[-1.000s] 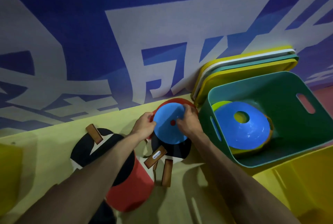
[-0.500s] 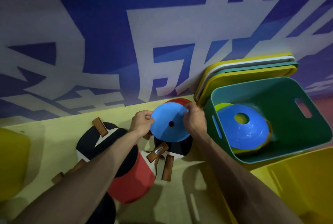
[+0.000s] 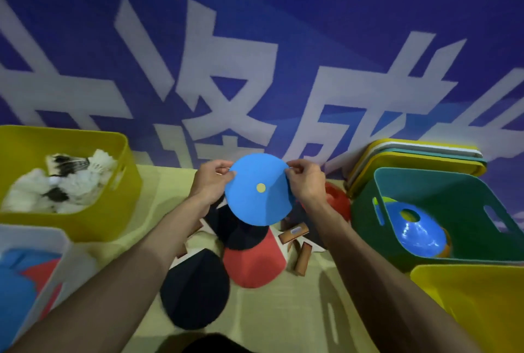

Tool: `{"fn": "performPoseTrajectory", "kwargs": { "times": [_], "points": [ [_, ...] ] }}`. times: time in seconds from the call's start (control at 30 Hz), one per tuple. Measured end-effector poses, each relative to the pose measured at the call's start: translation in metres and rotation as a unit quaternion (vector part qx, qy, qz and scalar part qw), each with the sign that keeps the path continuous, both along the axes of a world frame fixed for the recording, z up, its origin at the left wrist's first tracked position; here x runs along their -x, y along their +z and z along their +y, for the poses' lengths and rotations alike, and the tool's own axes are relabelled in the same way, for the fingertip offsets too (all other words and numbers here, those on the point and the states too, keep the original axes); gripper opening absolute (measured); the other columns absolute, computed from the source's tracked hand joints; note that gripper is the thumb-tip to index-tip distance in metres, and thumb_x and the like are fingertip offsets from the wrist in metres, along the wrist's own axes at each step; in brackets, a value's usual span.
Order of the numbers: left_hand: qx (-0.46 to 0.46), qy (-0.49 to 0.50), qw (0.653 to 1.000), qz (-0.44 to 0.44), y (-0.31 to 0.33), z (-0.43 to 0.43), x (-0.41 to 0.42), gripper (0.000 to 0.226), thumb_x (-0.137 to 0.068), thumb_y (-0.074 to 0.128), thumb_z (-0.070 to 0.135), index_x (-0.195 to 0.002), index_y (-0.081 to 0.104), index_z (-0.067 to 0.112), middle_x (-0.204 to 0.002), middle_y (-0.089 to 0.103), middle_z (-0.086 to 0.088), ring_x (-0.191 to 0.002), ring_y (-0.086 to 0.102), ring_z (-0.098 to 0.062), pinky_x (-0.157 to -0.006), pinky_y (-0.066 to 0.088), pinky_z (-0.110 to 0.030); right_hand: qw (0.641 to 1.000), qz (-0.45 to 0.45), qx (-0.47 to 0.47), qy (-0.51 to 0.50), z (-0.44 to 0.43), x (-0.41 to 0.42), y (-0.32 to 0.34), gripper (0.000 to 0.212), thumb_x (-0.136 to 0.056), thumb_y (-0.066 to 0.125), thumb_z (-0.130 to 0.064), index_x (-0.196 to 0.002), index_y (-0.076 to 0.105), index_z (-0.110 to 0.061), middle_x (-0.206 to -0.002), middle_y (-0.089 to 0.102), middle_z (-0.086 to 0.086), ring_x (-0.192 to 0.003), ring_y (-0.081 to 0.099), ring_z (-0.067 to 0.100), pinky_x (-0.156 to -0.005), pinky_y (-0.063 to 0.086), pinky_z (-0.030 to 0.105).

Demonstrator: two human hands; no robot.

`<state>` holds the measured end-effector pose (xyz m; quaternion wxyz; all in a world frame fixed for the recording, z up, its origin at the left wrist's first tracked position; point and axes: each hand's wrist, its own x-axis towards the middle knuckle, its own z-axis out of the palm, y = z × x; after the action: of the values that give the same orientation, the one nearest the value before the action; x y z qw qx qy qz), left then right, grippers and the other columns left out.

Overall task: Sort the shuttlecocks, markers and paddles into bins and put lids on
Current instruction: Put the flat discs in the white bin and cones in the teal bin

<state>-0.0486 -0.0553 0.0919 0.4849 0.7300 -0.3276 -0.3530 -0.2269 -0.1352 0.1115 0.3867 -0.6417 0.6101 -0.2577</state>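
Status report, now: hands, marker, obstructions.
Left hand and right hand both pinching blue marker. Held above paddles. Green bin to its right, path clear.

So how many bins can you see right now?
4. A yellow bin of shuttlecocks far left, a white bin near left, a green bin with markers at right, and a yellow bin near right. Others may sit outside the frame.

Four bins (image 3: 124, 165) showing, four stacked lids (image 3: 419, 154), shuttlecocks (image 3: 71, 179) heaped beyond counting, and paddles (image 3: 252, 262) too overlapped to tally.
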Motion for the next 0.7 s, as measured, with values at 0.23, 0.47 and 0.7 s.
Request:
{"fn": "performPoseTrajectory", "kwargs": {
  "times": [0.23, 0.47, 0.7],
  "points": [
    [0.028, 0.081, 0.996, -0.017, 0.016, 0.095, -0.061, 0.016, -0.087, 0.062, 0.012, -0.103, 0.065, 0.012, -0.082, 0.059, -0.001, -0.079, 0.061, -0.021, -0.065, 0.056, -0.038, 0.996, -0.008, 0.040, 0.084, 0.058, -0.086, 0.018, 0.021, -0.091, 0.057, -0.013, -0.108, 0.070, -0.013, -0.098, 0.069, 0.000, -0.089, 0.059, 0.011, -0.080, 0.045, 0.020],
    [0.061, 0.188, 0.980, 0.031, 0.030, 0.189, -0.117, 0.012, -0.089, 0.061, 0.007, -0.100, 0.058, 0.011, -0.079, 0.058, -0.004, -0.066, 0.061, -0.018, -0.044, 0.053, -0.027, 0.978, -0.073, 0.031, 0.192, 0.106, -0.182, 0.032, 0.016, -0.091, 0.060, -0.023, -0.100, 0.071, -0.018, -0.094, 0.069, -0.002, -0.089, 0.061, 0.013, -0.082, 0.050, 0.030],
    [0.109, 0.380, 0.917, 0.044, 0.020, 0.284, -0.157, 0.014, -0.089, 0.059, 0.001, -0.088, 0.057, 0.015, -0.082, 0.055, -0.010, -0.063, 0.060, -0.021, -0.042, 0.054, -0.025, 0.930, -0.088, -0.117, 0.337, 0.161, -0.256, 0.017, 0.014, -0.092, 0.056, -0.015, -0.103, 0.064, -0.012, -0.089, 0.067, 0.006, -0.066, 0.062, 0.019, -0.055, 0.051, 0.030]
  ]
}}
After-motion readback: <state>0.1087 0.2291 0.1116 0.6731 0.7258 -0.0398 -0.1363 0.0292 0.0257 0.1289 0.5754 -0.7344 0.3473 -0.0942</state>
